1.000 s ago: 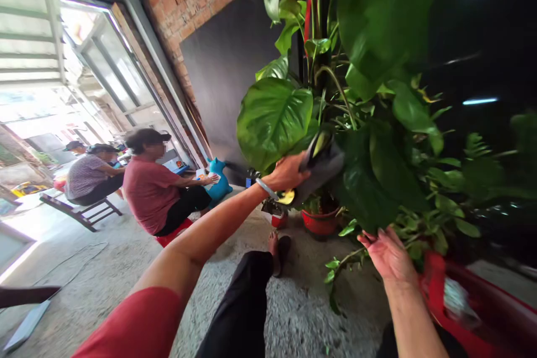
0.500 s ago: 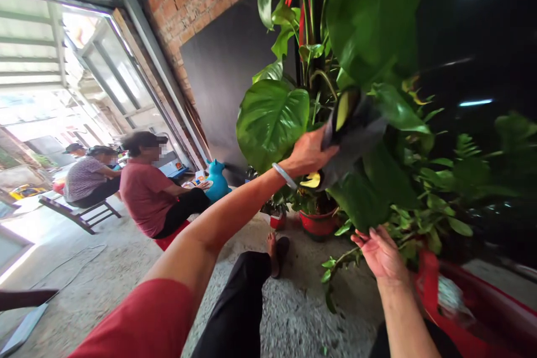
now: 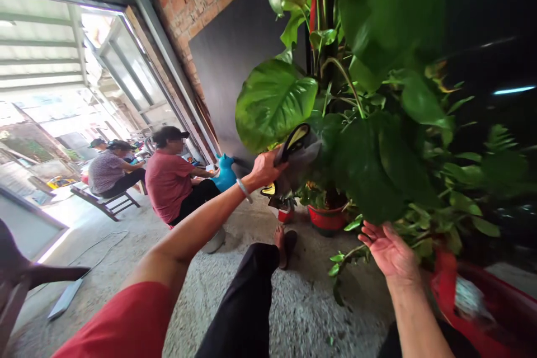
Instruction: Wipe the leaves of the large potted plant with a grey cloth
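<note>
A bulky grey cloth-like thing with black and yellow edging point(image 3: 296, 165) is gripped in my left hand point(image 3: 265, 168), with the fingers closed round its near side. It is blurred, so its exact kind does not show. It hangs in front of a tall potted plant, just left of a big dark green leaf point(image 3: 373, 165). Palm up, my right hand point(image 3: 388, 249) is at the lower tip of that leaf, fingers spread and partly behind its edge. Whether they touch the leaf I cannot tell. Another broad, glossy leaf point(image 3: 274, 100) stands above my left hand.
A red pot point(image 3: 327, 218) holds the plant. A red bag point(image 3: 444, 279) stands at the lower right. On the left a person in a red shirt point(image 3: 168, 179) sits beside a blue animal figure point(image 3: 225, 173). Another seated person point(image 3: 111, 170) is farther back. A dark chair point(image 3: 25, 274) stands at the left edge.
My left hand has drawn back leftward with the grey cloth-like thing, away from the big leaf. My right hand's fingers have opened more under the leaf tip. The view has shifted left.
</note>
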A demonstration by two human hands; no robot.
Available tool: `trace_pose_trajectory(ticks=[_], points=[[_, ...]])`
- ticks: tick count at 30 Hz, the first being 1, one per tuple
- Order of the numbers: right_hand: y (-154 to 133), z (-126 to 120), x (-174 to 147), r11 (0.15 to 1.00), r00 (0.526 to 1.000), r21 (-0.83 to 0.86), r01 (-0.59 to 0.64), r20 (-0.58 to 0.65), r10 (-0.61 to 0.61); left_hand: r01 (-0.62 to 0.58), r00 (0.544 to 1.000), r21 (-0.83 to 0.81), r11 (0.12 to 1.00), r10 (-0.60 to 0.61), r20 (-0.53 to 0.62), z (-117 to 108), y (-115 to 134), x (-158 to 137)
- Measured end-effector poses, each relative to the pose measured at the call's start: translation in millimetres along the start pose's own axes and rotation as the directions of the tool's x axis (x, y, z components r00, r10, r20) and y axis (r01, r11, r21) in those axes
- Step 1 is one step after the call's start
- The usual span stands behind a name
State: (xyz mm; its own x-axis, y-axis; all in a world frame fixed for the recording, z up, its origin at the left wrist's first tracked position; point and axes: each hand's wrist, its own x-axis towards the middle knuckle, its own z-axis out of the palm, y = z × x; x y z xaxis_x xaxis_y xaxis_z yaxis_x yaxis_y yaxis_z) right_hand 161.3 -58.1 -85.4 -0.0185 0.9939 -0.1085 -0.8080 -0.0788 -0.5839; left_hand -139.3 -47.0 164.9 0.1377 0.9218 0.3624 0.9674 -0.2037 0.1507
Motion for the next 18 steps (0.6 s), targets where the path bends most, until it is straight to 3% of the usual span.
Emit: trace_pose_trajectory(ticks=[2,3,4,6,7,9,11,12,14,16,18], points=[[5.6,3.6,-2.6,0.999,0.999,-0.017,-0.031,0.014,0.031,-0.003,0.983,0.158,0.987,-0.026,0.183,19.7,-7.7,-6.4],[8.2,4.9,-4.1,0.998,0.999,-0.029,-0.050,0.021,0.050,-0.056,0.947,0.196,0.979,-0.010,0.322,28.0,-12.2,-15.0],[10.5,6.2,-5.5,0.996,0.997,-0.047,-0.071,0.031,0.073,-0.129,0.890,0.190,0.973,0.030,0.455,33.5,-17.3,-25.6],[15.4,9.4,-7.2,0.989,0.990,-0.099,-0.112,0.071,0.120,-0.258,0.807,0.024,0.966,0.202,0.554,33.7,-29.5,-45.8],[18.6,12.3,-6.8,0.983,0.986,-0.131,-0.126,0.094,0.139,-0.278,0.797,-0.070,0.958,0.271,0.540,28.8,-36.1,-52.1],[28.8,22.6,-1.6,0.971,0.979,-0.191,-0.145,0.118,0.169,-0.253,0.864,-0.194,0.948,0.311,0.395,13.8,-49.0,-52.3],[46.7,39.7,10.7,0.957,0.974,-0.237,-0.166,0.110,0.196,-0.130,0.972,-0.199,0.971,0.165,0.169,1.7,-58.9,-37.5],[58.6,50.7,19.4,0.950,0.972,-0.256,-0.180,0.103,0.211,-0.045,0.997,-0.195,0.980,0.056,0.050,-0.3,-61.9,-27.3],[85.8,75.4,39.7,0.938,0.967,-0.287,-0.195,0.103,0.232,0.118,0.983,-0.223,0.968,-0.145,-0.108,5.6,-63.9,-9.7],[112.2,100.5,59.6,0.936,0.967,-0.305,-0.175,0.126,0.221,0.190,0.976,-0.297,0.936,-0.213,-0.045,20.2,-63.0,-5.4],[132.1,120.7,73.8,0.946,0.967,-0.305,-0.110,0.185,0.172,0.196,0.968,-0.363,0.911,-0.121,0.221,33.6,-63.1,-19.0]])
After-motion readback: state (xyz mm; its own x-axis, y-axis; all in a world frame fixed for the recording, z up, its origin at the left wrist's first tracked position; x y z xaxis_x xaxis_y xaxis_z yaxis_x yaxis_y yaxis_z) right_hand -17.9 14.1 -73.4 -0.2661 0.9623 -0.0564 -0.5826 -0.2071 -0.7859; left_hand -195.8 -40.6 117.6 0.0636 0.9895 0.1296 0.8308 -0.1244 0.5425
